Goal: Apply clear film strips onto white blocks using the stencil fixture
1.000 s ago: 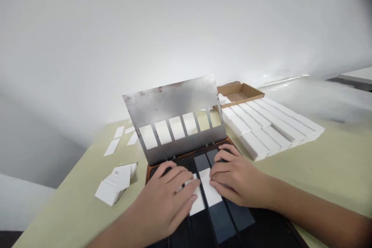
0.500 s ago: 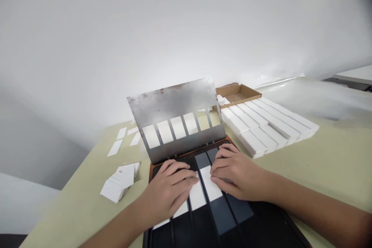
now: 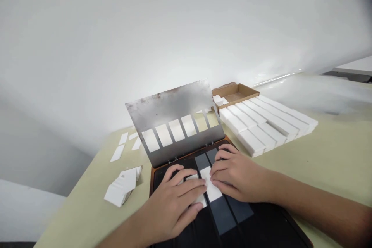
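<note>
L hand [image 3: 171, 207]: spread wide over white strip [image 3: 210, 186], grip prob. none, hard to see
R hand [image 3: 241, 176]: loosely curled, tips on strip's R edge
Strip: in black slotted jig [image 3: 223, 217], near worktop [image 3: 319, 162] front edge
Steel plate [image 3: 171, 112]: hinged up behind jig

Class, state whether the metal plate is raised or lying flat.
Raised: the metal plate tilts up from hinges at the black tray's far edge.

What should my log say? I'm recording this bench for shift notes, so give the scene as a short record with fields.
left hand: flat on a white strip
right hand: flat on a second strip
under hands: black tray
behind tray: steel plate, raised, with a row of rectangular slots
right: white blocks in rows, cardboard box behind them
left: loose white pieces on the table
</note>
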### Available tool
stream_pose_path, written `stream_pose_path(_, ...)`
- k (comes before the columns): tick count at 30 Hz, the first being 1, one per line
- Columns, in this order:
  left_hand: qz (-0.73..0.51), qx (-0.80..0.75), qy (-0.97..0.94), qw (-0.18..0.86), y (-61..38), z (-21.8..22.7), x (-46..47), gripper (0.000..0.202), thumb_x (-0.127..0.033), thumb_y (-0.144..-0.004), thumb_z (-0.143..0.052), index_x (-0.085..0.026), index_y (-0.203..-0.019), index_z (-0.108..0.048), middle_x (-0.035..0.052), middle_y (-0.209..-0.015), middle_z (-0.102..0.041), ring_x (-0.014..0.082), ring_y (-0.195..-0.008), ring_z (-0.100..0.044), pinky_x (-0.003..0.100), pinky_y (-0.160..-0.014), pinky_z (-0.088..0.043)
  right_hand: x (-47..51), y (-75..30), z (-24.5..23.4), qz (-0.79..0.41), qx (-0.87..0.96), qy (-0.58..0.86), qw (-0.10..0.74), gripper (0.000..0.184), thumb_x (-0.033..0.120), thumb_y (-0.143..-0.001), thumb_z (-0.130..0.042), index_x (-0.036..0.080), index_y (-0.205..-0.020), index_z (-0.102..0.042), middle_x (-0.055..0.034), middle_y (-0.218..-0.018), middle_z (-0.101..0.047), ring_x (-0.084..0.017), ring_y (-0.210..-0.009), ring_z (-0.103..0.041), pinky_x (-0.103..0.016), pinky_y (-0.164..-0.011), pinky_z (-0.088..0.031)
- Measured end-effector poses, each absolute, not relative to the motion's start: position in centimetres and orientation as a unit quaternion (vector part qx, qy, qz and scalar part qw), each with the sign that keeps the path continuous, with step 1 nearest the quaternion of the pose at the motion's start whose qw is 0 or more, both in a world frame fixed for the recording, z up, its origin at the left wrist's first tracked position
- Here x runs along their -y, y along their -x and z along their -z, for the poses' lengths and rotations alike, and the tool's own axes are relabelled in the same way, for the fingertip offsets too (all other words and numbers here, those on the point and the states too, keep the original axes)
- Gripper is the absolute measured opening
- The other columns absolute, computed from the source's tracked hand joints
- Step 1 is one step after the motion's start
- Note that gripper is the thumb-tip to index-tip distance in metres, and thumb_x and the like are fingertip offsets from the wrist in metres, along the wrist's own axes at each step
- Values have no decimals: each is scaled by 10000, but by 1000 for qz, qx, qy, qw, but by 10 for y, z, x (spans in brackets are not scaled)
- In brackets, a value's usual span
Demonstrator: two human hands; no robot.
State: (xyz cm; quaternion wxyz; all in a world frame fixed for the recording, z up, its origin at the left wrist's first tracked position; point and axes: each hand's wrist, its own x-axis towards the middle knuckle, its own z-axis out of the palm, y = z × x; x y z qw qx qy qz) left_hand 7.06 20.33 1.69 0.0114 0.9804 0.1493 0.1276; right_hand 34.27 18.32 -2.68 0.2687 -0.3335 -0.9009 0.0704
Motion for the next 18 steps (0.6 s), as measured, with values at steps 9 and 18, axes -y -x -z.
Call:
stream_pose_path(9,-124,-156,-979,42,-69,-7,-206,288,-193,-1061,-562,-243,-1330,-651,27,-1291,-755,250,-1167,-627,432,-1060,-326,-176,-348,19,-104,908,319,250,341,481,-999,-685,243,-1238,-735,-43,-1198,-758,-263,-1171,-569,-548,-1235,-152)
stream_pose_path(18,-115,-155,-980,46,-68,-6,-203,277,-161,-1040,-539,-207,-1294,-639,76,-1239,-734,249,-1153,-636,438,-1059,-376,-172,-346,21,-160,907,324,214,650,614,-900,-768,237,-1411,-628,-72,-1266,-733,-281,-1200,-576,-561,-1248,-122)
